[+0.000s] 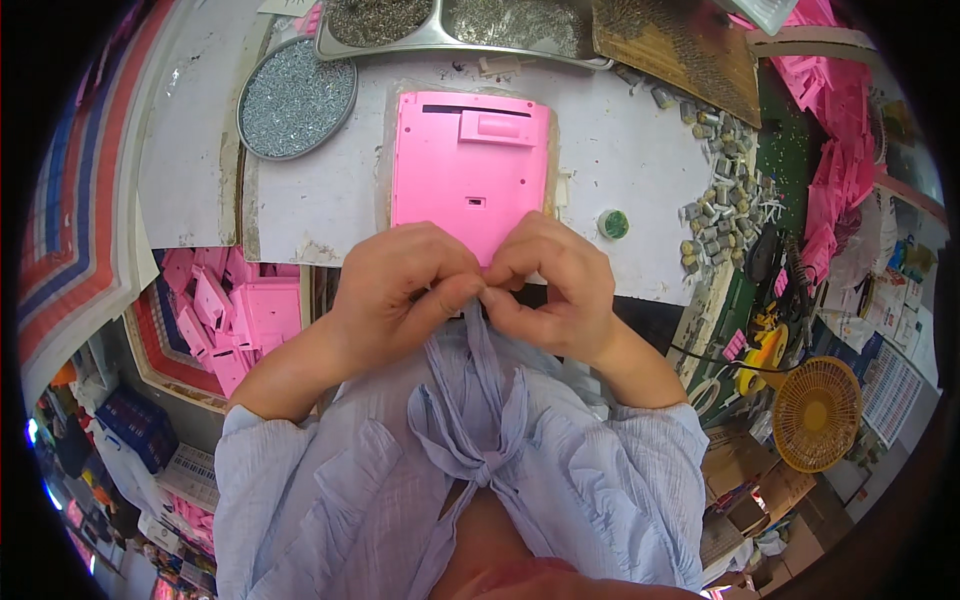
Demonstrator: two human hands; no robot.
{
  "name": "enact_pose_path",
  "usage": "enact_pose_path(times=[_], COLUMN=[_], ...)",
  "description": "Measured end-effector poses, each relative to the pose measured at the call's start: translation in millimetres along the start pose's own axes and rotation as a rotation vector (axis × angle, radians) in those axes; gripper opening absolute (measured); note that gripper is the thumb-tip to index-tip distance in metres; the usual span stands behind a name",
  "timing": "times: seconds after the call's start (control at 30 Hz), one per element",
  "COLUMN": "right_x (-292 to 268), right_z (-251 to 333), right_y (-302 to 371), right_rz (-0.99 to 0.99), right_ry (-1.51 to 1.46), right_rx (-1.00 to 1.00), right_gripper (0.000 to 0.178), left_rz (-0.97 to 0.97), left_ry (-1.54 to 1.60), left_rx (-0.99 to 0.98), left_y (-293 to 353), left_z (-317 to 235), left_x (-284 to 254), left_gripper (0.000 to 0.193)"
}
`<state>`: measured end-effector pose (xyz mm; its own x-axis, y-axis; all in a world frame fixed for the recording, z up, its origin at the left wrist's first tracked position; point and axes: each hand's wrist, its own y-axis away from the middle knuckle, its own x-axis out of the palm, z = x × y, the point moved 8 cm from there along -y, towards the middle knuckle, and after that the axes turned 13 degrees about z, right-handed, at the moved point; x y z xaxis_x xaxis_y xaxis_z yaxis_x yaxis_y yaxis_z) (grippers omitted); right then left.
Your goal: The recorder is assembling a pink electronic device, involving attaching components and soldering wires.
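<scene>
My left hand (407,287) and my right hand (553,283) meet fingertip to fingertip over the near edge of a flat pink plastic housing (450,160). Both are closed in a pinch, thumb against forefinger. Whatever they hold, if anything, is too small or hidden by the fingers. Just below the fingertips hangs the fabric tie (478,345) of a light blue blouse; I cannot tell whether the fingers touch it. The housing lies flat on the table, with a dark slot at its far end, a raised rectangular block and a small square opening.
A round dish (297,100) of small silvery screws stands far left, beside a metal tray (470,38) of small parts. Several small metal motors (715,200) lie heaped at right, near a round green item (613,224). Pink parts fill a box (180,372) at left. A yellow fan (817,413) stands right.
</scene>
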<state>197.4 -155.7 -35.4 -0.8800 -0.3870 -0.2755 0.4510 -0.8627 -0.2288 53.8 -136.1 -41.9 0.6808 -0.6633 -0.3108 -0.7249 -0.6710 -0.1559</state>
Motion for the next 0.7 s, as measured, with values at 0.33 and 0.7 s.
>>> enact_pose_path(times=[0.33,0.7], right_x=[-51,-55], right_z=[-57,-32], right_y=[-20,-19], right_rz=[0.058,0.085], right_ry=[0.392,0.445], right_rx=[0.456,0.402], right_gripper=[0.010,0.013], left_rz=[-0.200,-0.067], left_ry=[-0.439,-0.931], left_rx=[-0.232,-0.092], left_y=[-16,-42], left_z=[52,45], left_x=[-76,-60], left_gripper=[0.012,0.016])
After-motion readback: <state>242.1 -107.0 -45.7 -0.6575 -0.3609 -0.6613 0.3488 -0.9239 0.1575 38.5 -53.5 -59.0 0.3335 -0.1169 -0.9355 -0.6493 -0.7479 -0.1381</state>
